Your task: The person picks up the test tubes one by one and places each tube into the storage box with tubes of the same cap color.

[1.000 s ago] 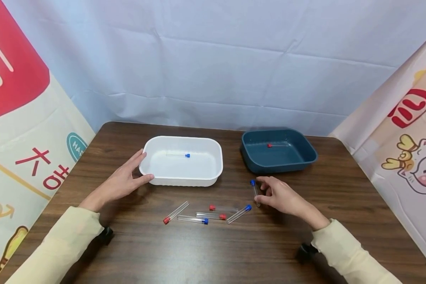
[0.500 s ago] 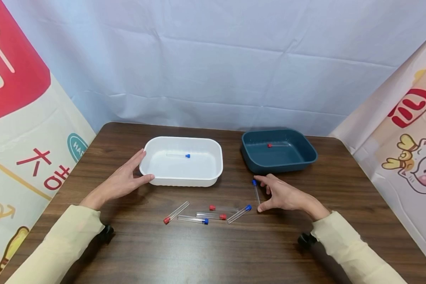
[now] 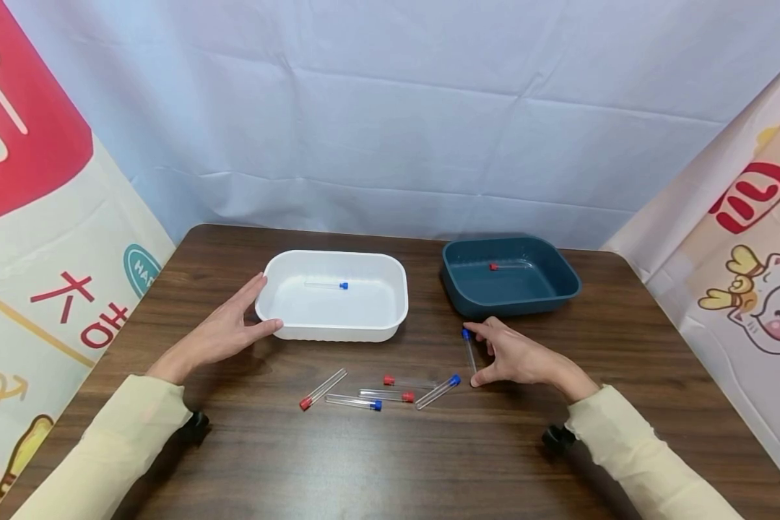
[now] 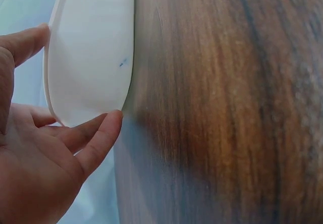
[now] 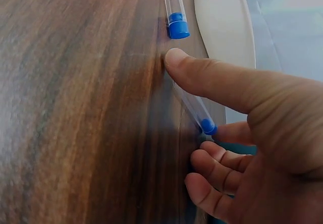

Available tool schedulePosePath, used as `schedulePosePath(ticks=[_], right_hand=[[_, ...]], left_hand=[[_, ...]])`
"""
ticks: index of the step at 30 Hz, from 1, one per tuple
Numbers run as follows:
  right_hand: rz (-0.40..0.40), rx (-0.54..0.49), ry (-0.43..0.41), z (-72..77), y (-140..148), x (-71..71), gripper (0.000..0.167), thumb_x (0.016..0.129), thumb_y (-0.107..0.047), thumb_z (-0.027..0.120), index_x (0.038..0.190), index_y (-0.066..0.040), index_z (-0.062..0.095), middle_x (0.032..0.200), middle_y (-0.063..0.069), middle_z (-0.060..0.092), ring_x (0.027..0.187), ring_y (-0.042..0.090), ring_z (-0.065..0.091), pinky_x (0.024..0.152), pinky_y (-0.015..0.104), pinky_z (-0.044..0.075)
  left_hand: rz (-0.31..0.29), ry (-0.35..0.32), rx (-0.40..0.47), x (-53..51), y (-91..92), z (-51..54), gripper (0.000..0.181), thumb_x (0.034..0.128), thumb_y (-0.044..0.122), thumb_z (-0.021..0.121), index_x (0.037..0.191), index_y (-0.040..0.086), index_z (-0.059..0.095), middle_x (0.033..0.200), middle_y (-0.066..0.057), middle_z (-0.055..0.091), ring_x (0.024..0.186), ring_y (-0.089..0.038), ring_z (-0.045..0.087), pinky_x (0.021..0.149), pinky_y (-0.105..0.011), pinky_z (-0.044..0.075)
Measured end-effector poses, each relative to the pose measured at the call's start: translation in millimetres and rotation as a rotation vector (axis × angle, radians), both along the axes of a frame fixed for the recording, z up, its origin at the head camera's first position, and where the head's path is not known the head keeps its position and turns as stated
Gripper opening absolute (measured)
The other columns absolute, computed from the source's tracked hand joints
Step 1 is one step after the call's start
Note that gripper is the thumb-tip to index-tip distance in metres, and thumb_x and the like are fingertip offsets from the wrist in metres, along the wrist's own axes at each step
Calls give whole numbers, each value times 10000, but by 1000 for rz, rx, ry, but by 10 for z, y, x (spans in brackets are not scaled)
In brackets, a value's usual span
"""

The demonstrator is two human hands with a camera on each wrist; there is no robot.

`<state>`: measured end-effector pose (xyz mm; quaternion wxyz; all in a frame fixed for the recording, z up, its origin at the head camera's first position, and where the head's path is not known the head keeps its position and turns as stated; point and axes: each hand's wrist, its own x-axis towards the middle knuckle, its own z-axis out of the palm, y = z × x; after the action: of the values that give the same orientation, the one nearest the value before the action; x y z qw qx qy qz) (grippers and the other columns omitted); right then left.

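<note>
In the head view my left hand (image 3: 217, 336) rests at the left end of a white plastic tray (image 3: 331, 334), thumb at the front rim and fingers along the side. These fingers are fairly straight. Just in front of a dark blue tray (image 3: 513, 307), my right hand (image 3: 520, 357) spans a clear test tube (image 3: 470, 350) with a blue cap. The right wrist view puts the index finger at the blue cap (image 5: 208, 126) and the thumb at the tube's other end. The remaining fingers bend loosely. This tube lies on the tabletop.
Several capped test tubes lie loose at the middle, among them a red-capped tube (image 3: 321, 390) and a blue-capped tube (image 3: 438, 392). The white tray holds a blue-capped tube (image 3: 325, 285). Inside the dark tray lies a red-capped tube (image 3: 510, 266). Cloth hangs behind the table (image 3: 364, 462).
My right thumb has moved toward the near end of the blue-capped tube, widening its spread from the index finger. The tube has shifted slightly. My left hand stays at the white tray.
</note>
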<state>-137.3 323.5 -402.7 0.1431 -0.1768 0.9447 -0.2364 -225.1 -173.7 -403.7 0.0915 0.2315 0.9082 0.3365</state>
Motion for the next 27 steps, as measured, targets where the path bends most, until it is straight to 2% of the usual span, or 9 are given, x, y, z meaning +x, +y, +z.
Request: schedulePosePath(ticks=[10,17,23,27], right_hand=[[18,28,41,-13,-1,-9,915,786,-358,920,1462,77,484,1154,122,531,897,189,515,769,325,490],[20,34,74,-36,37,15,881,790,-422,907,1419,63,525,1145,100,536,881,173,513,750,321,492],[11,6,83,-10,76,57,849,796,-421,902,1409,35,532,1120,61,526,884,181,507,749,313,475],[33,-14,90,43,51,92,828,802,-435,896,1397,18,538,1108,50,525,892,186,512,753,309,469]], left_hand=[[-1,-5,-4,5,1,8,998,995,495,661,1648,1,90,1717,-194,65,1409,-431,453,1185,-615,256],[-5,2,-2,13,4,6,990,1000,495,654,1645,-8,96,1714,-205,67,1416,-433,444,1179,-606,279],[-8,9,-10,11,8,7,974,1009,497,637,1646,-4,98,1713,-207,73,1513,-429,266,1185,-609,264],[-1,14,-15,12,2,8,969,1008,497,637,1648,1,104,1714,-202,79,1536,-412,210,1193,-611,244]])
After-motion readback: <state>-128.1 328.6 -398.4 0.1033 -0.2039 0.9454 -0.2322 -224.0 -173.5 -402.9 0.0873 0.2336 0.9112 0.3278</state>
